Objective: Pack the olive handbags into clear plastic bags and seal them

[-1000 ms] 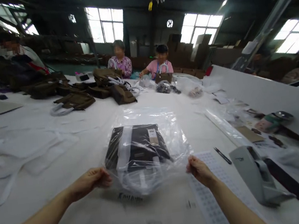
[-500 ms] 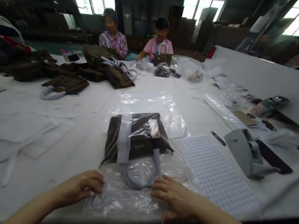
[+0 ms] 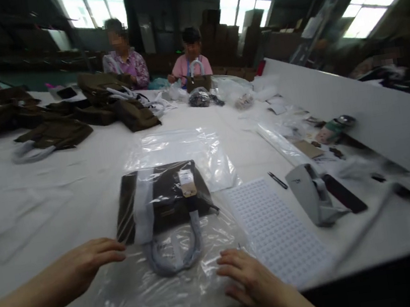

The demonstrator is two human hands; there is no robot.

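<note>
I note a white dotted sheet (image 3: 277, 230) lying flat on the tabletop (image 3: 76, 161). A black pen (image 3: 277, 180) lies just beyond it, and a grey tape dispenser (image 3: 312, 194) stands beside the pen. Brown handbags (image 3: 53, 135) lie heaped at far left. Two people sit at the far end, one in a patterned top (image 3: 128, 67) and one in pink (image 3: 194, 63).

Handbag (image 3: 162, 200) inside plastic bag (image 3: 174, 152) on table (image 3: 86, 155), sticker sheet (image 3: 277, 230) right
</note>
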